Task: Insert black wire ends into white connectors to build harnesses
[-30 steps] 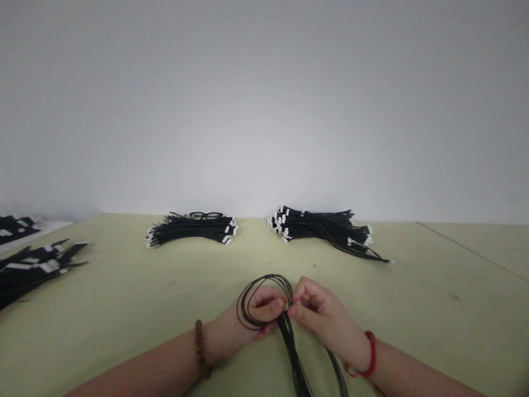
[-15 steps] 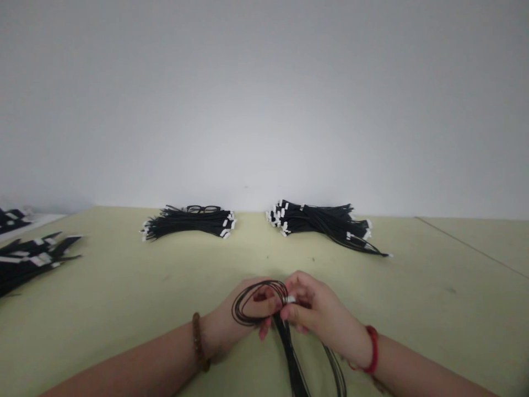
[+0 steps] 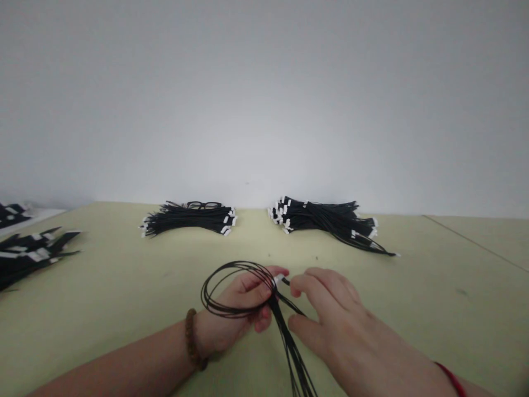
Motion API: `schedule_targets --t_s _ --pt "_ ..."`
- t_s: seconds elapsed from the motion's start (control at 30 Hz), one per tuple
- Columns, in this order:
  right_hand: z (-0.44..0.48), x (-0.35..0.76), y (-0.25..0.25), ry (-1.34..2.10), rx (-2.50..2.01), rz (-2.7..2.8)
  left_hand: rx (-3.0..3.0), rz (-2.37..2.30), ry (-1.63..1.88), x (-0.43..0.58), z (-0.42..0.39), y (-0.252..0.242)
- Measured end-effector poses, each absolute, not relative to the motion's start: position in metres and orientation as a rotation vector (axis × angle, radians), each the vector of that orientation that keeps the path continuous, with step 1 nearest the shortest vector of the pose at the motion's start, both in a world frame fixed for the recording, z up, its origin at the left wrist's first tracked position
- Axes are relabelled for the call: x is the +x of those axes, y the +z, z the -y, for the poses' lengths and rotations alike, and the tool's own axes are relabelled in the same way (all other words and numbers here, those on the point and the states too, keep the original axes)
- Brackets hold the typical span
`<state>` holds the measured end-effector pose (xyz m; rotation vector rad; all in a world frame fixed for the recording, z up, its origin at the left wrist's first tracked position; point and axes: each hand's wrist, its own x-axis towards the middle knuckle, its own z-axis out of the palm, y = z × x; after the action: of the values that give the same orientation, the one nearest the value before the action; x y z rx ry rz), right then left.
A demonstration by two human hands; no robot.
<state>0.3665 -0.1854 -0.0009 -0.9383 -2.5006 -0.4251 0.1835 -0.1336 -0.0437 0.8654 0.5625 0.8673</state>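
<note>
you're holding a coil of thin black wires [image 3: 217, 292] in your left hand [image 3: 239, 300], fingers curled closed around it, right at lower centre of the frame. the loop is standing up around your hand, and the loose strands [image 3: 289, 347] are dropping away toward the bottom edge. a small white connector [image 3: 280, 279] is poking out just past your left fingertips. your right hand [image 3: 334, 309] is spread open and holding nothing, with its fingertips [image 3: 300, 282] just beside that connector and a strand running close beneath them. you're wearing a wooden bead bracelet [image 3: 190, 339] on your left wrist and a red cord bracelet [image 3: 450, 379] on your right.

up at the far edge of the pale green table [image 3: 413, 275], two bundles of black wires with white ends are lying side by side, at centre left [image 3: 188, 220] and centre right [image 3: 322, 220]. a pair of glasses [image 3: 201, 205] is resting behind the first. more black bundles [image 3: 28, 253] are lying at the left edge of the frame.
</note>
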Motion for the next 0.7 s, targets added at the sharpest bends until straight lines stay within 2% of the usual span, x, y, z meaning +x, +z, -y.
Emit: schedule_targets --t_s 0.07,0.13,0.3,0.4,0.5,0.7 --pt "0.181 0.364 -0.006 -0.561 -0.938 2.507 0.893 -0.558 0.875 0.181 0.133 -0.046" --pt "0.176 0.364 -0.009 -0.481 -1.042 2.501 0.966 -0.574 0.869 0.179 0.133 -0.049" --pt "0.172 0.362 -0.008 0.465 -1.215 2.345 1.127 -0.575 0.842 0.177 0.133 -0.059" --pt "0.17 0.361 -0.011 0.854 -1.259 2.16 1.154 -0.545 0.836 0.181 0.13 -0.066" --pt "0.167 0.361 -0.017 1.045 -1.308 2.039 1.17 -0.531 0.806 0.184 0.127 -0.07" --pt "0.161 0.358 -0.028 1.212 -1.393 1.856 1.18 -0.558 0.83 0.183 0.129 -0.065"
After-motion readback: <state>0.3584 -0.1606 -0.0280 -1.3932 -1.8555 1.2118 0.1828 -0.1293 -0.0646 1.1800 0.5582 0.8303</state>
